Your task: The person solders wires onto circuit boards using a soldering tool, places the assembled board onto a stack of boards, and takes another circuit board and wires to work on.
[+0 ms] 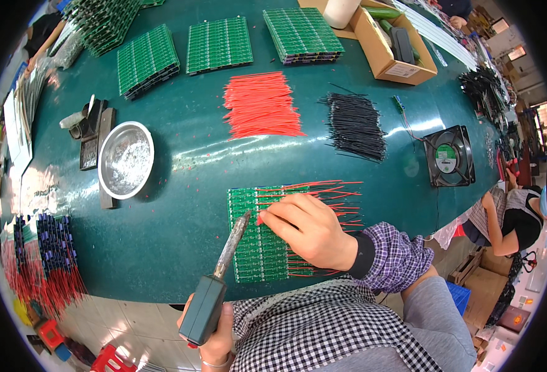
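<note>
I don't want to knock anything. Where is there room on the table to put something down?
Mostly bare table lies between the bowl, the left stacks and the iron. Another patch lies between the black wires, the fan and the right hand. The far edge is crowded with green boards and a box.

Soldering iron (215, 280) over green circuit board (266, 257)
Your left hand (222, 338) grips it; your right hand (313, 234) pinches red wire (260, 219) near its tip (metal bowl (150, 160) off left).

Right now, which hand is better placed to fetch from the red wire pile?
Probably the right hand: it is nearer the red wire pile, while the left hand grips the soldering iron.
</note>
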Demonstrator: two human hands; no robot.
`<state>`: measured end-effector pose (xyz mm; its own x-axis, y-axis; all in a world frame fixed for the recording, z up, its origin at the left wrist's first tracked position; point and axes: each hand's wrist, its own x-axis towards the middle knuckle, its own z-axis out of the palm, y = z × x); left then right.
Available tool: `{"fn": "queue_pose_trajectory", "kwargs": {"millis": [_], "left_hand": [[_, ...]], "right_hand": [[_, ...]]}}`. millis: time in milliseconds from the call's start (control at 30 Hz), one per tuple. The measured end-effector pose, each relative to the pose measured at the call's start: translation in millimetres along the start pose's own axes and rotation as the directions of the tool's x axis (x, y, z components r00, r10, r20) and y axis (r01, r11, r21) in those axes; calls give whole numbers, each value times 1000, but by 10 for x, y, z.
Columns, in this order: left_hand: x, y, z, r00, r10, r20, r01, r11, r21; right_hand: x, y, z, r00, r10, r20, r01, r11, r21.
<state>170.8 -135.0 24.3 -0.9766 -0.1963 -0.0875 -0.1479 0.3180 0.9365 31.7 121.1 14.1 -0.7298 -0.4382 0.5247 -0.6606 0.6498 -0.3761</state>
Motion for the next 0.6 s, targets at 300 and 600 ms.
{"fn": "queue_pose_trajectory", "kwargs": {"millis": [300, 600], "left_hand": [[67, 98, 119, 991, 70, -111, -65, 997, 51], [64, 71, 119, 994, 56, -94, -53, 998, 38]], "right_hand": [[-17, -29, -14, 1000, -3, 11, 3, 1000, 25], [-15, -14, 3, 1000, -30, 0, 30, 1000, 3]]}}
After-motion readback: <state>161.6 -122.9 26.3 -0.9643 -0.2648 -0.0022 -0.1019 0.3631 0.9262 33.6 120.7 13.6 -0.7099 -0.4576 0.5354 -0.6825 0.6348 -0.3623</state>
